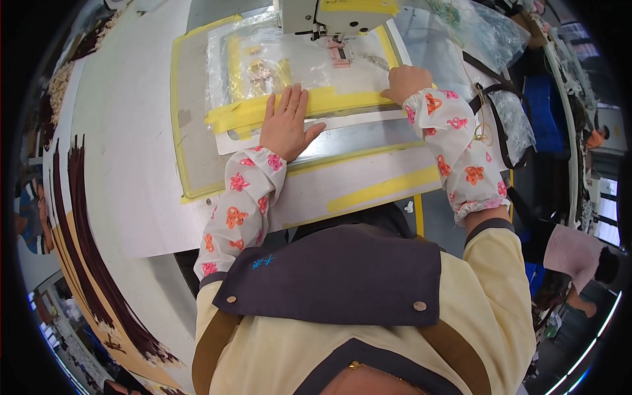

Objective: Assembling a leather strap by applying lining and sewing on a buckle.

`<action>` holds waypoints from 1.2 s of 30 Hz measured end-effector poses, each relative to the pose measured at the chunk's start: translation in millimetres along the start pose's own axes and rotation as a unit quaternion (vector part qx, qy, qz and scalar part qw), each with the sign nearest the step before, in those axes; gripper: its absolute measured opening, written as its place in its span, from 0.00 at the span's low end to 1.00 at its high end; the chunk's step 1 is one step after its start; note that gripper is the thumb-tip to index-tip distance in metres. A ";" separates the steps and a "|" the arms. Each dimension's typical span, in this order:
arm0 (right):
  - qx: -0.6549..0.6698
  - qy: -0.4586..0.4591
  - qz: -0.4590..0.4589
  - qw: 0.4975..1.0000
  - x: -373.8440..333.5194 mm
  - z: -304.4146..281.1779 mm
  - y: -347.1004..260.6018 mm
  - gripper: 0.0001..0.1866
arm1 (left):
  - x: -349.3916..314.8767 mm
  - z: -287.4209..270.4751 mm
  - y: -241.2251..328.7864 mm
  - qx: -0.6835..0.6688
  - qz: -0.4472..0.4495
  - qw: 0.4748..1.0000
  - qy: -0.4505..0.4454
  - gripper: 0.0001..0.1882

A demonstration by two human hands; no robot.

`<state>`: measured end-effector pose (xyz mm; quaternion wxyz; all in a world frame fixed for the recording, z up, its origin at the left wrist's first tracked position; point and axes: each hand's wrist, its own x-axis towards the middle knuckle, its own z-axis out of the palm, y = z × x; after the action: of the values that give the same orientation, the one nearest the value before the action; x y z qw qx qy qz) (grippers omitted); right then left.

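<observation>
My left hand (pixel 288 128) lies flat with its fingers stretched and thumb apart. Its fingertips rest on the yellow tape along the near edge of a clear plastic sheet (pixel 299 66). At the sheet's right side my right hand (pixel 406 83) is closed, with fingers curled under and the thumb low against the yellow-taped border. Whatever lies in its fingers, if anything, is hidden. Just beyond both hands stands a white sewing machine head (pixel 345 18). Under it a pinkish presser foot (pixel 340 54) sits over the sheet.
The white sewing table (pixel 151 164) carries a yellow-taped grey mat (pixel 194 141). Long dark maroon strips (pixel 82 204) hang over a surface at the left. Clear plastic bags (pixel 490 33) and a black strap (pixel 503 125) lie to the right. Another person in pink (pixel 573 253) is at the far right.
</observation>
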<state>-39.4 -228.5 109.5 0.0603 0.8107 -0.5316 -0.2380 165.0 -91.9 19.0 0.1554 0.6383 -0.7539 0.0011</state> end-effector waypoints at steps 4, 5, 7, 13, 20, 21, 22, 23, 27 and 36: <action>-0.013 -0.002 -0.010 1.000 1.2 1.0 -3.5 0.20 | 9.1 15.2 10.9 -0.002 0.027 0.999 -0.022 0.39; -0.012 -0.003 -0.008 1.000 1.0 1.7 -1.7 0.20 | 13.0 14.0 18.3 -0.003 0.030 0.999 -0.022 0.39; -0.009 0.001 -0.009 1.000 -0.3 3.5 -0.2 0.20 | 18.5 11.6 34.1 0.034 0.043 0.998 -0.039 0.38; 0.006 0.007 -0.016 1.000 -2.8 3.6 -2.5 0.20 | 5.3 3.1 32.7 0.017 0.002 0.999 -0.046 0.35; 0.019 0.011 0.000 1.000 -0.2 7.1 5.4 0.21 | -72.8 -18.1 -63.9 0.055 -0.216 0.975 0.021 0.34; 0.022 0.023 -0.006 0.999 1.9 7.3 4.7 0.20 | -80.2 -23.9 -72.6 0.058 -0.215 0.974 0.024 0.34; 0.026 0.036 -0.010 0.999 2.6 7.4 4.8 0.20 | -84.3 -29.7 -78.4 0.060 -0.221 0.973 0.001 0.33; 0.025 0.043 0.000 0.999 0.5 7.1 6.9 0.20 | -83.6 -34.5 -77.8 0.058 -0.222 0.973 -0.017 0.33; 0.040 0.104 0.022 0.994 -3.4 16.0 3.3 0.10 | -62.3 -35.1 -51.8 0.077 -0.226 0.971 0.003 0.34; 0.150 0.176 -0.067 0.971 -12.2 22.0 2.5 0.11 | 16.8 15.5 49.8 -0.049 0.003 0.998 -0.041 0.36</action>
<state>-55.3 -215.3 94.9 0.0140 0.8733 -0.4868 -0.0127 111.1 -102.0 18.0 0.1554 0.6272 -0.7607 -0.0614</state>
